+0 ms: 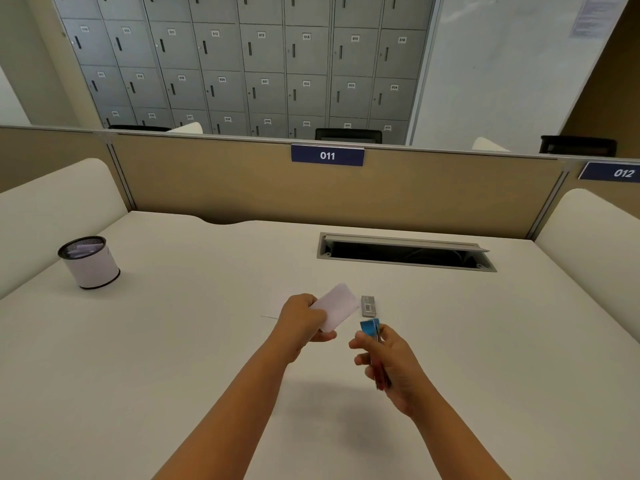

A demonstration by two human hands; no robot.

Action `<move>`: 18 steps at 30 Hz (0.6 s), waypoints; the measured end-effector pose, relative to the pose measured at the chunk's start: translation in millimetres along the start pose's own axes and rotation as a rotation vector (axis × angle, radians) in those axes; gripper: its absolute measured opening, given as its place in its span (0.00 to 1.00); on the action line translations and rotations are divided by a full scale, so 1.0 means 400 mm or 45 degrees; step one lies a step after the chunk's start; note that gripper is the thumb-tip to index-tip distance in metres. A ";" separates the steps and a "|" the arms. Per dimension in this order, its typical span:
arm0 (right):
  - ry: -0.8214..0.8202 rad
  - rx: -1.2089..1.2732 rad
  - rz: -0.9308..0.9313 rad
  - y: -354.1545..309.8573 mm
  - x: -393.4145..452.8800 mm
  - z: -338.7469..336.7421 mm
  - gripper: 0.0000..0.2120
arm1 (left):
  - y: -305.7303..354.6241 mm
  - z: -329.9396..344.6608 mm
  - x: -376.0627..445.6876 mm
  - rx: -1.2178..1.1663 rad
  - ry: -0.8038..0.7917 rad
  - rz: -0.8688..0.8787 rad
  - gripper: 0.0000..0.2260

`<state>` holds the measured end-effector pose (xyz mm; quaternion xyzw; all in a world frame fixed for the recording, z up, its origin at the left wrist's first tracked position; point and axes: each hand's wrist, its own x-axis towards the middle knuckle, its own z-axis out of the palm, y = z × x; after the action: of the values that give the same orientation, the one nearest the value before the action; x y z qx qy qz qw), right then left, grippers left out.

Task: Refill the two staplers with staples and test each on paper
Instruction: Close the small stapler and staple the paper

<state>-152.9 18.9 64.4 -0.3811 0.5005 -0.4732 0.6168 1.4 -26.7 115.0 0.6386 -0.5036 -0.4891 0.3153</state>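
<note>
My left hand [304, 318] grips a small white piece of paper [337, 306] and holds it above the white desk [173, 341]. My right hand [384, 355] is closed around a blue stapler [370, 328], whose front end points up toward the paper's lower right corner, a short gap away. A small grey staple box [368, 305] lies flat on the desk just beyond the stapler. Only one stapler is visible. The stapler's lower body is mostly hidden by my fingers.
A white cylindrical bin with a dark rim [89, 262] stands at the far left of the desk. An open cable slot [405, 252] is set into the desk at the back right. A tan partition [242, 181] labelled 011 closes off the far edge.
</note>
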 end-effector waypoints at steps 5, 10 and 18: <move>0.361 -0.438 -0.175 0.007 0.011 0.006 0.21 | -0.007 0.005 0.003 -0.061 -0.060 0.047 0.11; 0.291 -0.429 -0.084 0.008 0.017 0.004 0.22 | -0.009 0.008 0.009 -0.149 -0.057 0.066 0.11; 0.121 0.175 0.218 -0.001 0.018 0.007 0.21 | -0.014 0.020 0.017 -0.055 0.026 0.127 0.10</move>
<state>-149.7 12.0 63.6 -0.2709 0.5261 -0.4696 0.6552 -4.3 -30.8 105.3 0.6108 -0.5208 -0.4770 0.3579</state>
